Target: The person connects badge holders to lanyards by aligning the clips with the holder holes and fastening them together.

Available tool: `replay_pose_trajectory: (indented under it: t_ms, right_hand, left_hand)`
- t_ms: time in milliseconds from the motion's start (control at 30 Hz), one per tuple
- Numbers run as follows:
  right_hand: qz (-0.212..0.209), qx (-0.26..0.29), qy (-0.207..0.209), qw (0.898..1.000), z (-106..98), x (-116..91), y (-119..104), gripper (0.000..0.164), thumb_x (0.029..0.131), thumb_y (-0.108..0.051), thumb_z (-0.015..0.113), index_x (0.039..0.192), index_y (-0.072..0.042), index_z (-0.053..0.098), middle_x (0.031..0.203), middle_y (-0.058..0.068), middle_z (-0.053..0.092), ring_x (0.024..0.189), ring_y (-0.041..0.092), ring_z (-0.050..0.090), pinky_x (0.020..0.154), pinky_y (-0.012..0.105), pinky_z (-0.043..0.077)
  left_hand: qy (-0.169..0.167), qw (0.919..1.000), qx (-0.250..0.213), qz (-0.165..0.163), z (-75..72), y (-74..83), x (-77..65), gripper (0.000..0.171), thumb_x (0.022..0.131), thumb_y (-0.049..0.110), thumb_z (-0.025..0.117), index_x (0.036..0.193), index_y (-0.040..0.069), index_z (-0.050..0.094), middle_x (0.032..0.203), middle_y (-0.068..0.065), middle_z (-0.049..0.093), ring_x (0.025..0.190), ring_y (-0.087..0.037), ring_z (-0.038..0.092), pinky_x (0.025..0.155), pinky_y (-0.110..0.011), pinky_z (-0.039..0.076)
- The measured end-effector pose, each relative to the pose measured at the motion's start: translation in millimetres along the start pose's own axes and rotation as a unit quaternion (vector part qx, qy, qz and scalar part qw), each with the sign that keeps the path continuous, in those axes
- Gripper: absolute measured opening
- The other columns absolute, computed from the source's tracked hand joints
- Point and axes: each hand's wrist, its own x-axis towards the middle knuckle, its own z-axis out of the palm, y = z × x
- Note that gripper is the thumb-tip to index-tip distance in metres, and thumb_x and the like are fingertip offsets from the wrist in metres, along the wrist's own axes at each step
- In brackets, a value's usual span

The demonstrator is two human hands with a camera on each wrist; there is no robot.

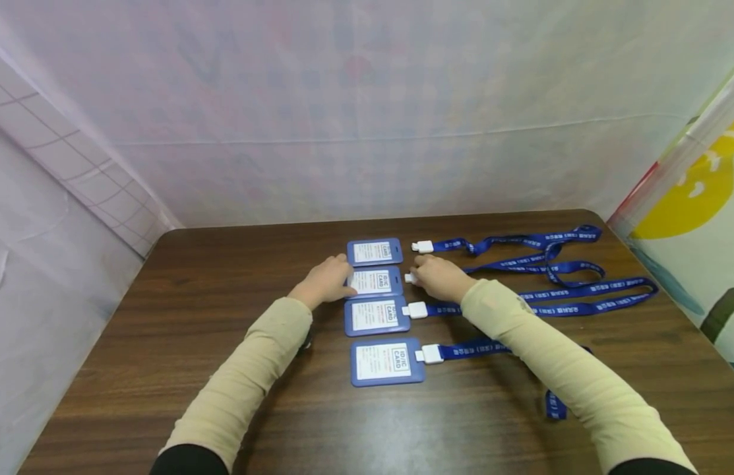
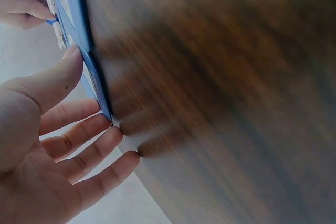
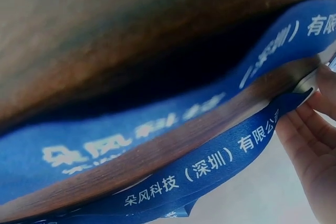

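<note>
4 flat, rounded-rectangle blue card holders [image 1: 387,362] in a column on wood-grain tabletop [image 1: 183,330], 4 printed blue ribbon lanyards [image 1: 586,309] alongside with blocky white clips [image 1: 431,353], left hand [image 1: 324,282] touching second-farthest holder [image 1: 375,282], grip apart, right hand [image 1: 442,278] grip clamped on second-farthest clip [image 1: 409,278].

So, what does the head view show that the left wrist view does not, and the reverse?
Head view only: the beige sleeves, the white lettering on the blue lanyards, and a yellow printed shape at the right.
Left wrist view only: the palm of the left hand.
Both: that hand, the right hand, blue ID badge holders, white clips and the wooden table.
</note>
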Motion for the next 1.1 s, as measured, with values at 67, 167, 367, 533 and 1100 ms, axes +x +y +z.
replay_pose_trajectory:
  t_ms: [67,167,367,533,1100]
  right_hand:
    - [-0.002,-0.003,0.001,1.0,1.5,0.0,0.8,0.011,0.086,-0.009,0.06,0.086,0.001,0.065,0.076,0.008,0.049,0.068,0.023,0.053,0.061,0.036,0.05]
    - [-0.004,-0.001,0.002,1.0,2.5,0.4,0.9,0.012,0.086,-0.008,0.059,0.089,0.002,0.065,0.077,0.008,0.049,0.069,0.023,0.052,0.062,0.036,0.049]
    - [-0.01,-0.007,0.003,1.0,3.6,0.7,0.8,0.014,0.087,-0.009,0.059,0.092,0.003,0.066,0.079,0.009,0.05,0.071,0.024,0.052,0.065,0.036,0.05]
    - [-0.002,0.002,0.001,1.0,3.5,1.6,-0.3,0.014,0.087,-0.01,0.058,0.092,0.002,0.066,0.079,0.008,0.049,0.072,0.023,0.051,0.065,0.036,0.05]
    - [-0.027,0.003,0.036,0.999,4.1,2.8,-4.3,0.015,0.088,-0.008,0.057,0.084,0.003,0.067,0.076,0.008,0.05,0.073,0.024,0.052,0.064,0.036,0.049]
  left_hand:
    - [0.0,1.0,0.0,-0.003,0.5,0.7,0.6,0.028,0.079,0.031,0.07,0.081,0.004,0.063,0.091,-0.009,0.05,0.08,-0.021,0.048,0.069,-0.034,0.045]
    - [-0.001,1.0,0.0,-0.007,1.3,0.8,1.2,0.028,0.079,0.032,0.07,0.082,0.004,0.063,0.092,-0.009,0.05,0.08,-0.021,0.048,0.069,-0.034,0.046]
    - [-0.001,1.0,0.002,-0.006,0.4,1.2,0.6,0.029,0.079,0.032,0.07,0.084,0.004,0.064,0.092,-0.009,0.051,0.081,-0.021,0.047,0.069,-0.034,0.046]
    - [-0.006,0.9999,0.001,-0.009,-0.4,1.3,1.1,0.03,0.08,0.032,0.07,0.086,0.003,0.065,0.093,-0.009,0.051,0.081,-0.021,0.047,0.07,-0.034,0.046]
    - [-0.01,0.9997,-0.009,-0.018,0.3,1.3,4.3,0.028,0.079,0.029,0.071,0.079,0.003,0.062,0.093,-0.01,0.051,0.08,-0.021,0.048,0.071,-0.034,0.046]
